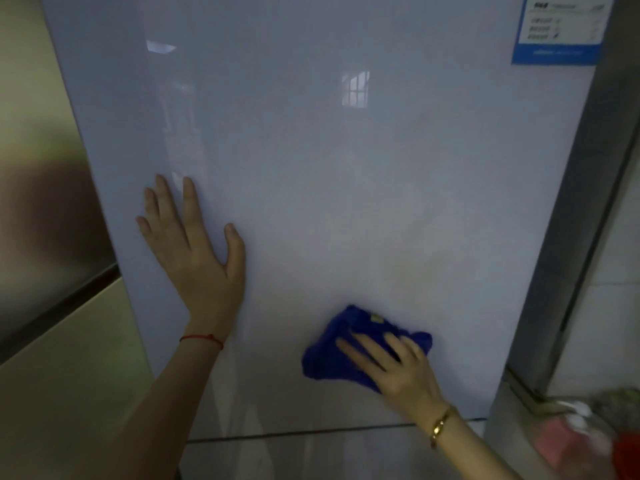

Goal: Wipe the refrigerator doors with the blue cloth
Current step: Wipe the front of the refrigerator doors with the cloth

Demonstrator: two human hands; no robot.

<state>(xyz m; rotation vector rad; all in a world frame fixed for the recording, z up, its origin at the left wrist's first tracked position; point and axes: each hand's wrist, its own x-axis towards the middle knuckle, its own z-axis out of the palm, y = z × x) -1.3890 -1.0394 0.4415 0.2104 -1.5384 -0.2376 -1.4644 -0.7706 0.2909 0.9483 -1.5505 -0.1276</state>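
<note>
Right hand (394, 372) covers part of blue cloth (327, 356); sticker (561, 29) text blurred.

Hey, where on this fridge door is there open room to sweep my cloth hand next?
The widest bare stretch of the door lies above the blue cloth, between the left hand and the door's right edge, up to the sticker. It is crowded low down, where the right hand presses the cloth.

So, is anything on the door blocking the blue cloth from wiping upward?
Nothing visible directly above the blue cloth. The left hand lies flat on the door to its left; a blue label sits top right.
</note>
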